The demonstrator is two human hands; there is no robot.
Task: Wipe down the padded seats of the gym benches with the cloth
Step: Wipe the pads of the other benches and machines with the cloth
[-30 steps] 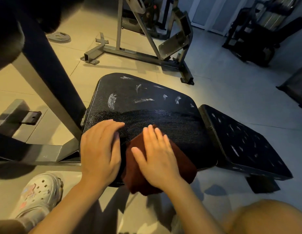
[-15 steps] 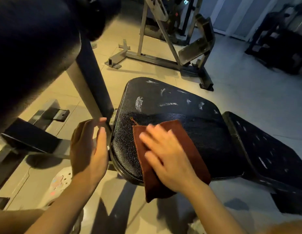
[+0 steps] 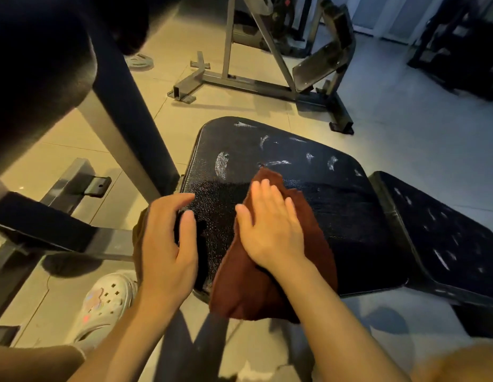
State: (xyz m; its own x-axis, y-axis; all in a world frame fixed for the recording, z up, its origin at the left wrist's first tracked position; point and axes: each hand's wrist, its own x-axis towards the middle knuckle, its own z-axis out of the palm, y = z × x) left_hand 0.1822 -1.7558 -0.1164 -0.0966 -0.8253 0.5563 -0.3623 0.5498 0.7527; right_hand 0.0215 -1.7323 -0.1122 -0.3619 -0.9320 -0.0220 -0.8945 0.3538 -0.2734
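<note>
Since earlier, cloth [image 3: 270, 277] slid up-seat under right hand [image 3: 270, 230], lengthwise toward viewer.

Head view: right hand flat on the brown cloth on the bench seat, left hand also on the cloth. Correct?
Not quite. In the head view the left hand is off the brown cloth, at the bench seat's left edge. The right hand does lie flat on the cloth.
</note>
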